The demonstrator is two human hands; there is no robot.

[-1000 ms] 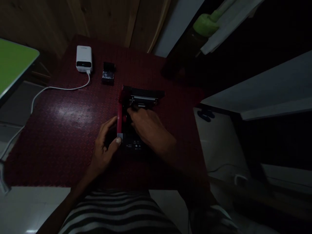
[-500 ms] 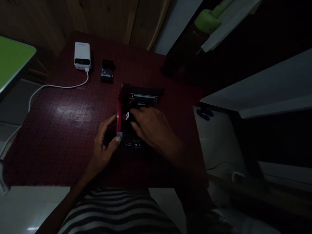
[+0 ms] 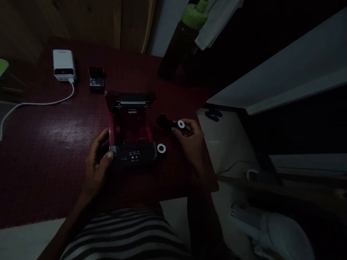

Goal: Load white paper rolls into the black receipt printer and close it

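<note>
A black roll (image 3: 180, 125) is held in the fingers of the right hand (image 3: 192, 139), to the right of an opened red-and-black device (image 3: 138, 155) on the worktop (image 3: 173, 177); its dark strip (image 3: 164, 122) is pointed leftward and away from the body, its white-ringed end turned upward. The device's left side is braced by the left hand (image 3: 96, 164), thumb and fingers spread; a second roll (image 3: 161, 148) is placed just beside the device.

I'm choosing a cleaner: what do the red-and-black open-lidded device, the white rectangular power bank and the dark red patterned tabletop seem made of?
Red-and-black device: probably hard plastic, smooth, low-gloss, from its moulded edges. White power bank: likely satin plastic, from its even shell. Dark red tabletop: perhaps vinyl-covered, given its broad sheen, but dim light leaves that open.
</note>
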